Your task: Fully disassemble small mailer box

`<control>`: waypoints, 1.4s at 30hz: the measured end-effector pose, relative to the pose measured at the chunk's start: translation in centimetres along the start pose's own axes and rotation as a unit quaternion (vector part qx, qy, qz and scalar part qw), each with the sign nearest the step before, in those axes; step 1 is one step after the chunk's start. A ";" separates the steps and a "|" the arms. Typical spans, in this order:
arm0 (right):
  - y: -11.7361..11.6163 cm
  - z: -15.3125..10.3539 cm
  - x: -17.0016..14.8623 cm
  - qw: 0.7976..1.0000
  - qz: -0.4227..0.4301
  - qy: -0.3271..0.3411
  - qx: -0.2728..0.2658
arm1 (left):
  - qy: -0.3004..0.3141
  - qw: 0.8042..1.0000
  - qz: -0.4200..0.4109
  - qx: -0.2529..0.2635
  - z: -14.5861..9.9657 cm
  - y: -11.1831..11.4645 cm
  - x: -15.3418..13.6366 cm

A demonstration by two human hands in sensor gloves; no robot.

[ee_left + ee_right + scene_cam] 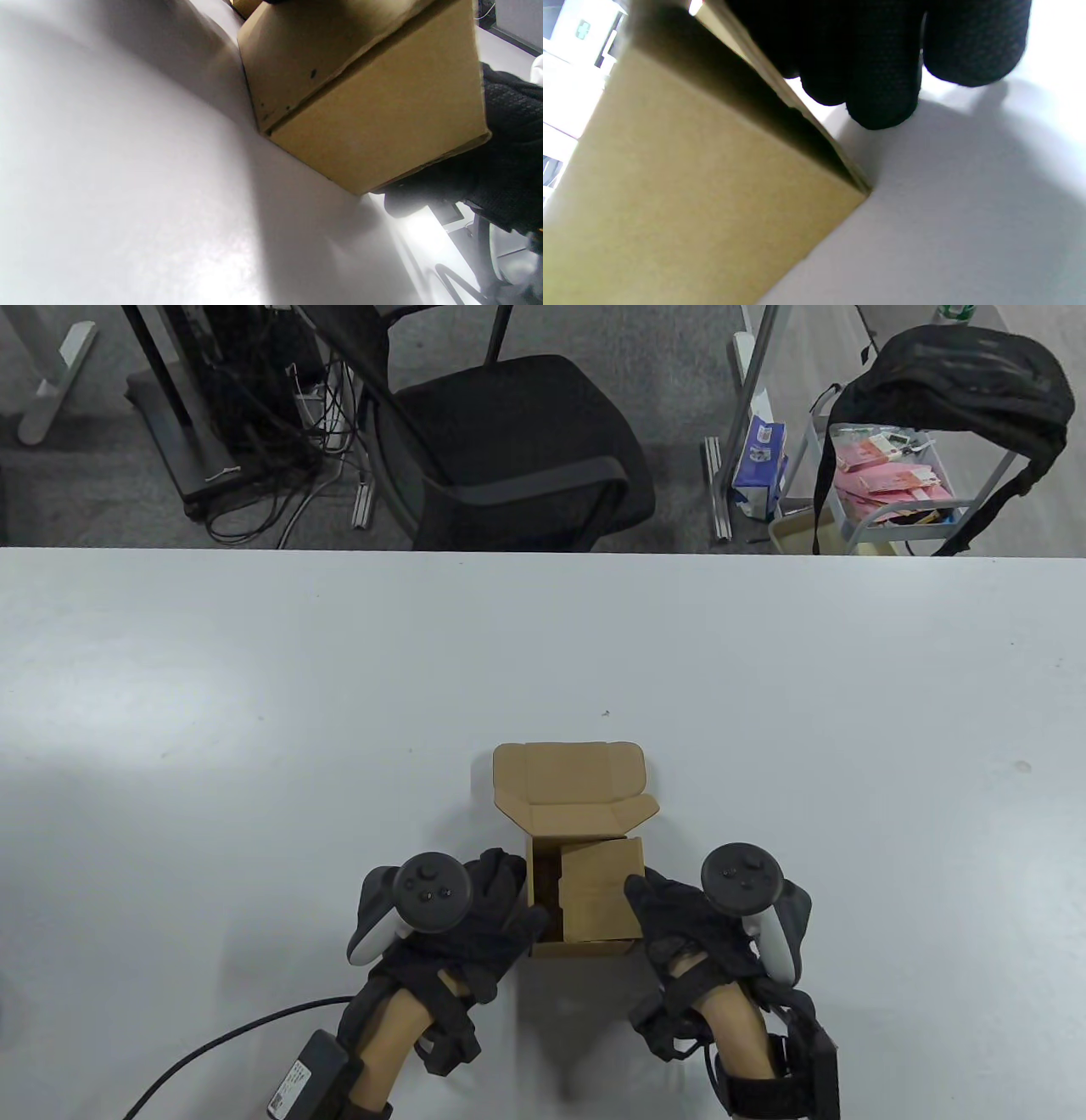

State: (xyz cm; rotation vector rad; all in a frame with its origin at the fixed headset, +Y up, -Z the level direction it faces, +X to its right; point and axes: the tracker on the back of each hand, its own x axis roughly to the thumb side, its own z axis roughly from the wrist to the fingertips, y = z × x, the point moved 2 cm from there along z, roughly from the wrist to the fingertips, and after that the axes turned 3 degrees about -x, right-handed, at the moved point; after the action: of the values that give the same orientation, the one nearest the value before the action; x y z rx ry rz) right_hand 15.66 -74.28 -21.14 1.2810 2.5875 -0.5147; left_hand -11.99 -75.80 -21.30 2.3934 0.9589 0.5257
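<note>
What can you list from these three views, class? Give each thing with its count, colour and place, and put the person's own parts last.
mailer box: one, brown cardboard, near table edge, lid open
table: one, white, under the box
office chair: one, black, beyond the table
trolley: one, grey, far right, pink packets inside
backpack: one, black, draped on the trolley
left hand: black glove, at the box's left side
right hand: black glove, at the box's right side

Plain brown mailer box [585, 891], black gloves — fingers [882, 84] too — white table [254, 712]
</note>
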 end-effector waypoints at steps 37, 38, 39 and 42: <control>6.1 -0.3 -5.6 0.987 -0.093 -0.084 -0.099 | -0.005 1.000 0.001 -0.002 0.3 0.2 0.3; 6.1 -0.2 -5.7 0.989 -0.080 -0.081 -0.089 | -0.005 1.000 0.001 -0.001 0.3 0.2 0.3; 6.1 -0.2 -5.6 0.991 -0.059 -0.075 -0.096 | -0.006 1.000 0.000 0.000 0.3 0.2 0.3; 5.9 -0.3 -5.3 0.987 -0.094 -0.077 -0.105 | -0.005 1.000 0.000 0.001 0.2 0.2 0.2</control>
State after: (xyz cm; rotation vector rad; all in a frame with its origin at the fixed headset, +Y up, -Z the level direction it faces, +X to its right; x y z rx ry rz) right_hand 23.57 -74.70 -20.36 0.9003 2.5649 -0.3444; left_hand -11.67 -75.86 -21.29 2.3966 0.9553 0.5134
